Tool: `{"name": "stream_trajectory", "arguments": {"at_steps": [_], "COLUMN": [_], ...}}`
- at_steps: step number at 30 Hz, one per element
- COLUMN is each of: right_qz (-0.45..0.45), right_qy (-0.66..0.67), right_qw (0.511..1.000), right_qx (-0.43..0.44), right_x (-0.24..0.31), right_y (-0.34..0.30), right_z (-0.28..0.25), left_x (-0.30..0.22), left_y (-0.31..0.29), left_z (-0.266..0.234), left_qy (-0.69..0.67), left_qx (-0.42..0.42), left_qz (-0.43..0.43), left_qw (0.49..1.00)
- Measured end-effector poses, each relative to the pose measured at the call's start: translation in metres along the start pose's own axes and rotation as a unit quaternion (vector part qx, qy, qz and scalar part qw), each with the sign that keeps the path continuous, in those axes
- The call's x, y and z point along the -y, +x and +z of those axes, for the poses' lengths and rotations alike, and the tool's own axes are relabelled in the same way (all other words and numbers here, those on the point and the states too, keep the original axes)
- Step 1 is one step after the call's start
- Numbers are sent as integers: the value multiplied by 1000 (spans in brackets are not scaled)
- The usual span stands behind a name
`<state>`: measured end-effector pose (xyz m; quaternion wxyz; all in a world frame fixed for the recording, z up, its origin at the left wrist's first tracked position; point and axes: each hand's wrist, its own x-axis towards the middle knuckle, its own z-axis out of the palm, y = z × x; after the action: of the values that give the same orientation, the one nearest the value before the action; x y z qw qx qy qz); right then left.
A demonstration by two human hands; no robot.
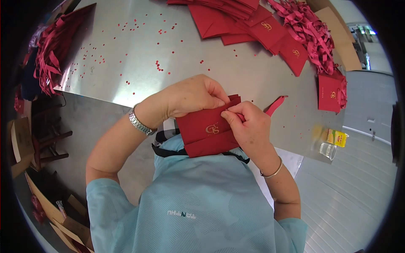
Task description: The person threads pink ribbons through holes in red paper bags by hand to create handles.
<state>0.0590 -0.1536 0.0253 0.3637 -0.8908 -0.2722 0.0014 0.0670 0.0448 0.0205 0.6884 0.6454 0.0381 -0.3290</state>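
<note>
A small red paper gift bag [206,135] with a gold emblem is held flat against my body, at the table's near edge. My left hand [196,95] is closed in a pinch at the bag's top edge, its fingertips partly behind the thumb. Close beside it, my right hand [249,125] pinches at the same edge, thumb against forefinger. A red ribbon [276,105] runs through the right hand, its loose tail sticking out to the right over the table. Where the ribbon meets the bag is hidden by my fingers.
Flat red bags [236,23] lie fanned out on the metal table [139,76], near a heap of ribbons [303,29]. Another bag [331,92], a glass [328,150] and a yellow packet [336,138] sit right. Ribboned bags [59,42] hang over the left edge. Small red paper dots are scattered about.
</note>
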Motion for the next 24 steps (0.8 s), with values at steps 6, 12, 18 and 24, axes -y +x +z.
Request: {"name": "stream_trajectory", "arguments": {"at_steps": [6, 12, 18, 24], "right_qz": [-11, 187, 200, 165], "right_qy": [22, 177, 91, 129], "right_qw": [999, 948, 955, 964], "right_qx": [34, 185, 198, 166], "right_x": [-6, -14, -23, -38], "right_y": [4, 34, 37, 28], "right_z": [-4, -28, -23, -14], "left_x": [-5, 0, 13, 17], "left_y": [4, 5, 7, -6], "left_z": [3, 9, -13, -14], "left_qy": [342, 411, 435, 288], "left_qx": [-18, -73, -304, -347], "left_qz": [159, 223, 226, 187], "left_qw": [926, 881, 817, 873]}}
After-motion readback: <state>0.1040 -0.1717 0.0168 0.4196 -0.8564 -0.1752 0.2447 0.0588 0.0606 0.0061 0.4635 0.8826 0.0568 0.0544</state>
